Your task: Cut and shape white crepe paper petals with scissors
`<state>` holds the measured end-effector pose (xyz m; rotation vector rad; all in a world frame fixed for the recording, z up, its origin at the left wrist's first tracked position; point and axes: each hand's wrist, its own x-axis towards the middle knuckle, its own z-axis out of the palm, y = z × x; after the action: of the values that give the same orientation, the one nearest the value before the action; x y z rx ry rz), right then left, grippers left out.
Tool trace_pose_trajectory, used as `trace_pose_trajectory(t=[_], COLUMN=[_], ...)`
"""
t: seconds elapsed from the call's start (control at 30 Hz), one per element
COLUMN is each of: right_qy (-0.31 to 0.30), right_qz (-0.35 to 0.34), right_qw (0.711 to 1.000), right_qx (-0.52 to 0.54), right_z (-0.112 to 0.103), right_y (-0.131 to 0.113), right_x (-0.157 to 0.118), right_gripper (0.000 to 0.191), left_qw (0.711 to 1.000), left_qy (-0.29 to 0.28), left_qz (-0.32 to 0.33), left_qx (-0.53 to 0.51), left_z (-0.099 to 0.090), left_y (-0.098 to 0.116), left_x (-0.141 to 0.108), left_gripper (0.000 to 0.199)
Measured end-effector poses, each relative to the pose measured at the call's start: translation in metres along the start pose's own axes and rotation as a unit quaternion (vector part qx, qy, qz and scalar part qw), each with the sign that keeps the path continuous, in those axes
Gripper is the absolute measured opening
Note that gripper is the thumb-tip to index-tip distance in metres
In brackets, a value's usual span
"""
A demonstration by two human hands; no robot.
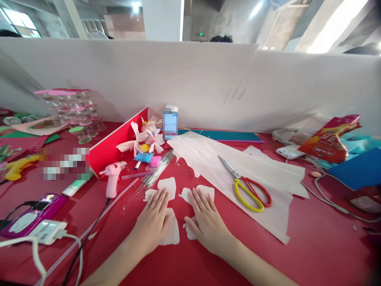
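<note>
My left hand [153, 222] lies flat, fingers stretched out, on white paper pieces [172, 232] on the red table [190, 266]. Beside it, my right hand [208, 222] also rests flat on more white pieces [210, 190], its thumb spread to the left. Both hands partly cover the pieces. To the right, scissors [235, 173] with one yellow and one red handle lie on large pale sheets [268, 186]. Thin metal wires [157, 171] lie in a bundle beyond my left hand.
At the left are a pink glue gun [112, 178], its black cable, a purple power strip [28, 218] and a red panel [116, 139]. Pale paper flowers [135, 139] and a phone [170, 123] stand farther back. A snack bag [330, 139] and cables are at the right.
</note>
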<state>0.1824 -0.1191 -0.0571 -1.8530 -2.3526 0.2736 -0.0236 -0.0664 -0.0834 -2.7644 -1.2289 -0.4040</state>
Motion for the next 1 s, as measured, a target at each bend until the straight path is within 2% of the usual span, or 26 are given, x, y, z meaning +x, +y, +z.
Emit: trace_pose_trajectory(t=[0.07,0.17,0.27,0.33,0.4,0.47,0.53,0.57,0.6,0.67,0.73,0.8,0.93,1.0], right_qy=[-0.016,-0.049,-0.089,-0.092,-0.052,0.032,0.104,0.104,0.084,0.018,-0.037,-0.065,-0.074,-0.04], right_qz=[-0.043,-0.127,-0.212,-0.257,-0.254,-0.168,-0.045,-0.012,-0.01,-0.047,-0.104,-0.161,-0.255,-0.266], right_qw=[0.999,0.99,0.971,0.96,0.963,0.982,0.99,0.991,0.993,0.997,0.993,0.984,0.963,0.962], right_qx=[0.01,0.037,0.059,0.066,0.07,0.079,0.089,0.087,0.077,0.051,0.037,0.036,0.035,0.039], right_z=[-0.001,-0.01,-0.021,-0.027,-0.03,-0.029,-0.025,-0.022,-0.02,-0.015,-0.014,-0.018,-0.026,-0.025], right_y=[0.009,0.028,0.045,0.051,0.049,0.04,0.028,0.022,0.018,0.016,0.022,0.033,0.054,0.059], right_x=[0.003,0.009,0.026,0.037,0.042,0.037,0.028,0.022,0.018,0.013,0.015,0.021,0.032,0.033], right_gripper=[0.065,0.068,0.07,0.069,0.064,0.057,0.055,0.057,0.057,0.056,0.056,0.057,0.057,0.059], left_qw=[1.0,0.996,0.988,0.981,0.978,0.983,0.993,0.997,0.999,1.0,0.997,0.99,0.965,0.964], left_qy=[0.024,0.064,0.09,0.094,0.089,0.073,0.052,0.033,0.022,0.023,0.033,0.055,0.056,0.046], left_qz=[-0.02,-0.054,-0.122,-0.17,-0.19,-0.167,-0.102,-0.062,-0.027,-0.009,-0.064,-0.128,-0.235,-0.238], left_qx=[-0.003,0.005,0.012,0.015,0.01,-0.009,-0.018,-0.019,-0.014,-0.004,0.01,0.037,0.099,0.107], left_z=[0.008,0.015,0.016,0.012,0.004,-0.007,-0.015,-0.017,-0.018,-0.012,-0.004,0.004,0.009,0.005], left_y=[0.005,0.024,0.046,0.057,0.057,0.047,0.03,0.021,0.015,0.01,0.018,0.036,0.07,0.072], left_x=[-0.009,-0.021,-0.02,-0.015,-0.009,-0.006,-0.008,-0.01,-0.013,-0.02,-0.023,-0.022,-0.014,-0.008], left_gripper=[0.058,0.061,0.052,0.047,0.048,0.053,0.054,0.056,0.057,0.057,0.057,0.056,0.055,0.057])
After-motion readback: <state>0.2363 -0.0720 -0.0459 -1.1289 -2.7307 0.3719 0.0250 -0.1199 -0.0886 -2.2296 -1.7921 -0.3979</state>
